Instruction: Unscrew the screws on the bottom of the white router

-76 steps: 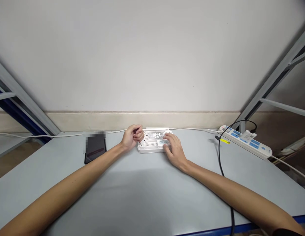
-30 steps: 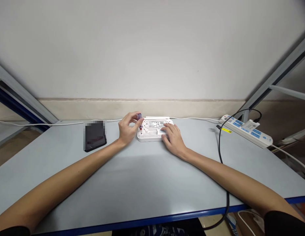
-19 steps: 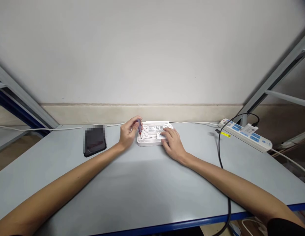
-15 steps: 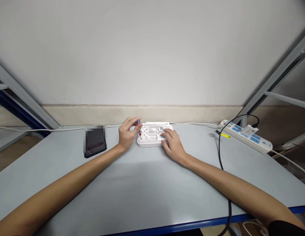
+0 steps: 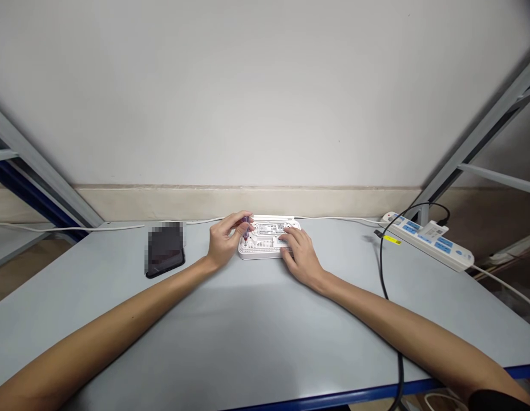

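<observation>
A white router [image 5: 265,245] lies flat near the back of the table, its vented, labelled underside facing up. A white antenna bar [image 5: 273,218] runs along its back edge. My left hand [image 5: 225,240] is closed on the purple and red handle of a small screwdriver [image 5: 246,229]. The screwdriver stands nearly upright, its tip at the front left corner of the router. My right hand [image 5: 301,254] rests over the router's right side, fingers spread and lying on the casing.
A dark phone [image 5: 166,251], partly pixelated, lies to the left on the grey table [image 5: 230,342]. At right are a white power strip [image 5: 431,240] with a plugged-in adapter and a black cable [image 5: 382,274] with a yellow tag. A pale wall rises behind.
My left hand has shifted slightly right, and the screwdriver stands more upright than before. The right hand stays on the router. The whole view has moved very slightly.
</observation>
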Demonstrator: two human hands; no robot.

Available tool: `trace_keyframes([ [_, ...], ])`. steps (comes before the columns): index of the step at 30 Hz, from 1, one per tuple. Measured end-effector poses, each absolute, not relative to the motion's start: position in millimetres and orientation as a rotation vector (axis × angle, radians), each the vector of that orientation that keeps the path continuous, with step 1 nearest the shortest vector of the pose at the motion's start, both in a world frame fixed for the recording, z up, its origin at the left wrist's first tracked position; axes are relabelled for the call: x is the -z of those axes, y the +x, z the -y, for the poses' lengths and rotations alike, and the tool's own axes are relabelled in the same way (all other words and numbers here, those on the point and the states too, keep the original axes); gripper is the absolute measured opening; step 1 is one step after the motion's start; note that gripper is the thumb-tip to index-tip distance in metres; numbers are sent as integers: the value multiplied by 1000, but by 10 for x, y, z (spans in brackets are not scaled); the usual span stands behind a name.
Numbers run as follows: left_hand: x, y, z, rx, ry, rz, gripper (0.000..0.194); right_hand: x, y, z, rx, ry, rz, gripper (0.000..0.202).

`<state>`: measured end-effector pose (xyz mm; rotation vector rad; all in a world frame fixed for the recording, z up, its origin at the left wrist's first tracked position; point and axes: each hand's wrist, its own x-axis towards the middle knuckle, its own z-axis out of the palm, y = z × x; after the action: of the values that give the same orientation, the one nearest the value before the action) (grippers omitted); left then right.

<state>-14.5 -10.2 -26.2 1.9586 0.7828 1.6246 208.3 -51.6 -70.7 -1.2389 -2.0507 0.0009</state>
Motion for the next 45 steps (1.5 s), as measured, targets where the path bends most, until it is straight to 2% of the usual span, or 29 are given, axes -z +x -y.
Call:
trace_keyframes([
  [9, 227, -169, 76, -1549, 1900, -721, 26, 710, 2084, 516, -4, -1236, 2050, 28],
  [16, 184, -189, 20, -1773, 2096, -950, 18, 708, 2086, 513, -1, -1233, 2053, 28],
  [23, 187, -196, 50, -1609, 2031, -802, 21, 712, 2084, 512, 5, -1226, 2060, 28],
  [30, 123, -192, 42, -1806, 2119, -950, 13, 717, 2085, 508, 25, -1221, 2062, 29],
  [45, 154, -250, -2, -1606, 2041, -682, 20, 749, 2091, 489, 51, -1199, 2054, 28],
])
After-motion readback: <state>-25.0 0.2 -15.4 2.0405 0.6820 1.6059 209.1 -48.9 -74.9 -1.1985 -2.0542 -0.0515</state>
